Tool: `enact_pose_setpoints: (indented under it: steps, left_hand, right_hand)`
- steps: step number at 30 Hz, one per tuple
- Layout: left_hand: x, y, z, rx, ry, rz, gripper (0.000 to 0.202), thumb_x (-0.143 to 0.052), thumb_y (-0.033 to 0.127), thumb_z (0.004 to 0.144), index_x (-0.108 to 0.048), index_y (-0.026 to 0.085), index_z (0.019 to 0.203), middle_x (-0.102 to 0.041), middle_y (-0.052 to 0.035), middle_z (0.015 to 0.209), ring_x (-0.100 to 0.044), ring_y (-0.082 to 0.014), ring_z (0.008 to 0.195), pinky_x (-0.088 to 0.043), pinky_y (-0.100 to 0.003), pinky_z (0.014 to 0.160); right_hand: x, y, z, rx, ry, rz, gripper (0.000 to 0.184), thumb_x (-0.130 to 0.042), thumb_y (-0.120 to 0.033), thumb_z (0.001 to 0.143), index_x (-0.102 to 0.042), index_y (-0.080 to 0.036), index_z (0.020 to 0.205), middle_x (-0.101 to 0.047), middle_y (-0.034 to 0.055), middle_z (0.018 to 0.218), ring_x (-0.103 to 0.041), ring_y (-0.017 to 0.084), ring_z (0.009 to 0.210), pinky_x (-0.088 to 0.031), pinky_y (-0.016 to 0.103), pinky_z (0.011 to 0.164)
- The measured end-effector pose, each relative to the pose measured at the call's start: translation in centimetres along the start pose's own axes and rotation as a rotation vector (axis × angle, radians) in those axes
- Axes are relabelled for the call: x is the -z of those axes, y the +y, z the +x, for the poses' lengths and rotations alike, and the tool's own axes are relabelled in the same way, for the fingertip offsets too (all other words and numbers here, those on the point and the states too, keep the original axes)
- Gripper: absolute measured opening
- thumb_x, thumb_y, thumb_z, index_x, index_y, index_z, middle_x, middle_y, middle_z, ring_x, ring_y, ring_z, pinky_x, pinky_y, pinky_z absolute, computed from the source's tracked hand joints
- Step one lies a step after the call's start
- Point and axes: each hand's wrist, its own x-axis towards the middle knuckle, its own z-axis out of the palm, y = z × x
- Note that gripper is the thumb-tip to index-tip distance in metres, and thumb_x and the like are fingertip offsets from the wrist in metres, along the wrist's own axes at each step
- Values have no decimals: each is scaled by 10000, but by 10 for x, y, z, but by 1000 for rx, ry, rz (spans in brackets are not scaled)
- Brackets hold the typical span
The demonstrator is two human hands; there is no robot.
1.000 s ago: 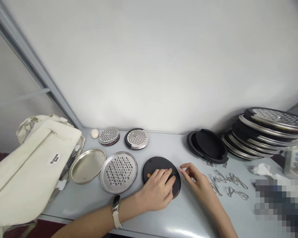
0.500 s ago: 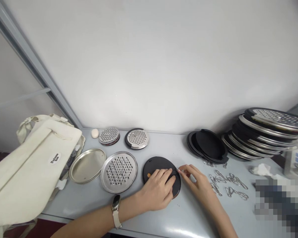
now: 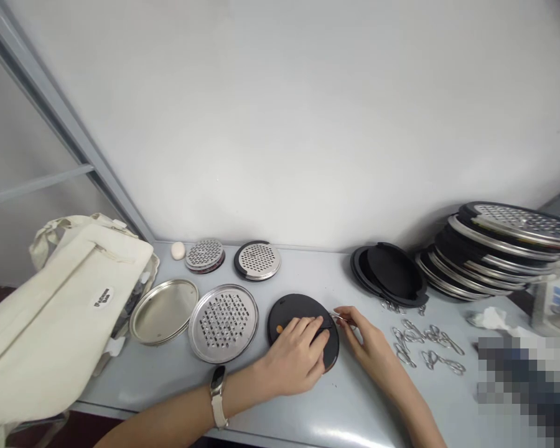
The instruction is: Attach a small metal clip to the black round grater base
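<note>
A black round plastic cover point(image 3: 295, 306) with an orange spot lies on the table, partly hidden by my left hand point(image 3: 298, 361). The fingers of that hand bend over its top and right part, gripping it against the table. At the cover's right edge, my right hand point(image 3: 361, 336) pinches a thin metal wire clip point(image 3: 336, 316) between thumb and fingertips. The clip's left end meets the cover's edge; whether it is hooked in I cannot tell. Several loose wire clips point(image 3: 413, 336) lie to the right of this hand.
Left of the cover are a round metal grater plate point(image 3: 228, 323) and plain metal discs point(image 3: 165, 311). Behind lie smaller graters point(image 3: 260, 259). Black covers point(image 3: 396, 274) and a tall grater stack point(image 3: 494, 255) stand right. A cream bag point(image 3: 74, 298) occupies the left end.
My right hand has shifted slightly up and its fingers have turned on the wire clip, more of which now shows. My left hand stays on the black cover.
</note>
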Motion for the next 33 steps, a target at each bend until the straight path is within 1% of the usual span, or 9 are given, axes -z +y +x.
enact_pose_setpoints:
  steps: [4,10,13,15,18,22,27,30,33]
  left_hand:
    - [2,0,1,-6,0,-1,413,-423,228,903,-470,109,1297,-475,-165,1357,-456,-288,1228,-404,-430,974]
    - [0,-1,0,-3,4,-6,411,-417,226,903,-477,109,1292,-476,-161,1356,-466,-296,1207,-400,-438,974]
    - [-2,-1,0,-7,8,-4,414,-422,234,903,-476,110,1294,-474,-162,1357,-472,-300,1196,-397,-446,973]
    - [-2,-1,0,-9,7,-5,414,-425,238,905,-474,107,1295,-473,-164,1356,-468,-297,1201,-396,-441,978]
    - [0,0,0,-3,4,-8,413,-422,236,908,-471,107,1297,-469,-162,1357,-457,-293,1216,-391,-433,988]
    - [1,0,1,2,-16,-11,415,-416,231,910,-466,105,1302,-459,-157,1364,-446,-290,1224,-384,-424,999]
    - [1,0,1,-2,-20,-9,416,-413,237,916,-460,104,1306,-457,-156,1366,-439,-288,1231,-373,-426,1014]
    - [1,0,1,-4,-20,-11,413,-413,240,918,-458,103,1305,-457,-156,1365,-436,-284,1236,-364,-425,1025]
    - [-1,-1,0,-11,-19,-5,411,-408,244,920,-463,99,1300,-450,-154,1374,-429,-290,1244,-355,-426,1033]
  right_hand:
    - [1,-2,1,26,-17,4,168,-407,-314,930,-547,-227,897,-668,52,852,-646,204,792,-524,324,748]
    - [3,-2,2,70,-1,-7,195,-425,-310,928,-597,-221,898,-641,70,919,-642,213,866,-517,334,801]
    - [2,-2,1,55,-15,0,199,-414,-306,936,-595,-220,938,-656,63,926,-646,207,869,-518,319,794]
    - [1,-1,0,42,-23,-1,210,-410,-300,940,-591,-218,1007,-671,63,951,-651,206,880,-521,319,796]
    - [0,1,0,53,-40,-8,250,-410,-295,939,-598,-218,1084,-682,74,1028,-654,213,941,-519,331,841]
    - [0,1,1,49,-59,-20,293,-401,-309,942,-630,-214,1097,-688,93,1097,-650,233,1006,-508,359,900]
    - [2,-3,0,0,-113,-2,324,-375,-318,953,-593,-207,1165,-684,92,1133,-653,227,1003,-506,338,882]
    - [2,-5,-1,-24,-143,10,332,-372,-328,958,-564,-198,1195,-698,79,1061,-666,209,929,-505,306,839]
    - [2,-6,-1,-39,-167,18,339,-376,-344,963,-529,-195,1226,-700,42,886,-663,191,810,-500,284,769]
